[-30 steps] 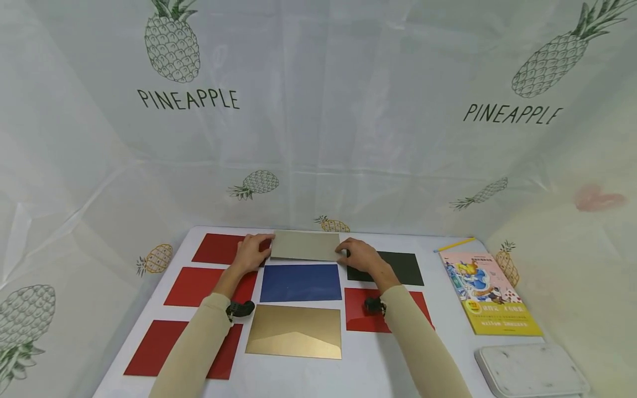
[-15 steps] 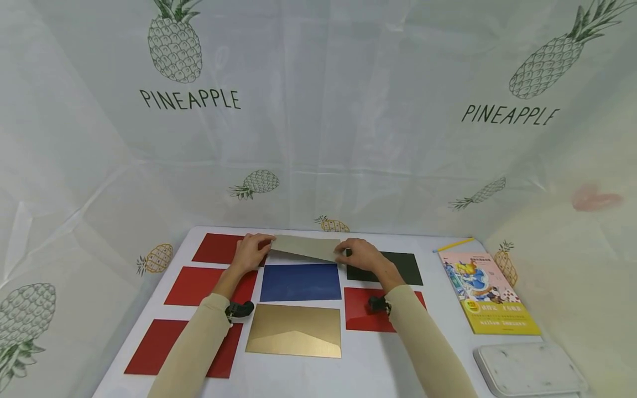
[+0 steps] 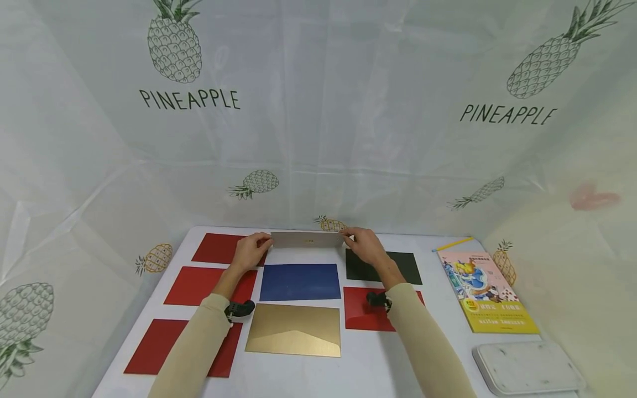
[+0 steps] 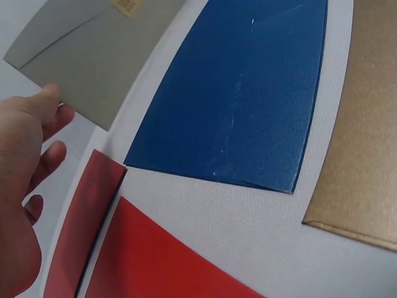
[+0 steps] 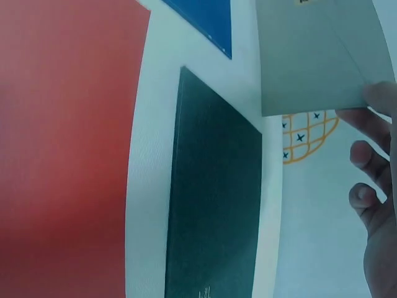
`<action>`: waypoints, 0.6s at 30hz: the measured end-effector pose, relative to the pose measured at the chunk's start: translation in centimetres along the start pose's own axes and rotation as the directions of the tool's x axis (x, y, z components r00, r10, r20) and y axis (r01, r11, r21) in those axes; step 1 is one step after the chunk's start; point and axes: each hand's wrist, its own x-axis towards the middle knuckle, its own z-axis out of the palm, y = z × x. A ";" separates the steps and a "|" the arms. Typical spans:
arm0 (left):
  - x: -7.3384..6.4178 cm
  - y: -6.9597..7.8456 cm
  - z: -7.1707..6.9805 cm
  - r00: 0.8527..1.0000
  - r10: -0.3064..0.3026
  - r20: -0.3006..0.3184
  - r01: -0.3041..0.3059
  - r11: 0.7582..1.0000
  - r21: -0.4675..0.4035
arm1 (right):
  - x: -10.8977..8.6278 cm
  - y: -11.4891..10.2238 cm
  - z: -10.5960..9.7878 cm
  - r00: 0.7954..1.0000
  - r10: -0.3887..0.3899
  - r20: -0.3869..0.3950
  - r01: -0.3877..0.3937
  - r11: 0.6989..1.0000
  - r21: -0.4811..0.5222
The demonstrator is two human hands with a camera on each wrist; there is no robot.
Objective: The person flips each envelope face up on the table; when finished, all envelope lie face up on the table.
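A grey envelope (image 3: 307, 240) stands nearly on edge at the back of the table, its side with a small gold label towards me. My left hand (image 3: 251, 252) pinches its left end between thumb and forefinger. At the other end, the thumb and forefinger of my right hand (image 3: 366, 246) pinch an upper corner. The left wrist view shows a diagonal flap line on the grey envelope (image 4: 93, 68); in the right wrist view the grey envelope (image 5: 313, 59) is clear of the dark green envelope (image 5: 217, 192). Just in front lies a blue envelope (image 3: 299, 282).
A gold envelope (image 3: 293, 330) lies nearest me in the middle column. Red envelopes (image 3: 191, 286) form the left column, partly under my left arm; another red envelope (image 3: 355, 312) sits below my right wrist. On the right are a pencil (image 3: 453, 244), a book (image 3: 490, 293) and a white case (image 3: 527, 367).
Both hands have tipped the grey envelope up from lying nearly flat to nearly upright, turning its labelled side towards me. My right hand has risen slightly and moved back.
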 end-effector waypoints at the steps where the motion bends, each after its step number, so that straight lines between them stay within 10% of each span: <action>1: 0.0 0.1 0.0 1.000 -0.005 -0.004 0.005 1.000 -0.004 | 0.0 -0.1 0.0 1.000 0.012 -0.011 -0.012 1.000 0.008; 18: 0.2 0.8 0.8 0.999 -0.018 -0.042 0.019 0.999 0.029 | 0.5 -0.7 1.6 0.993 0.068 -0.098 -0.068 0.998 0.006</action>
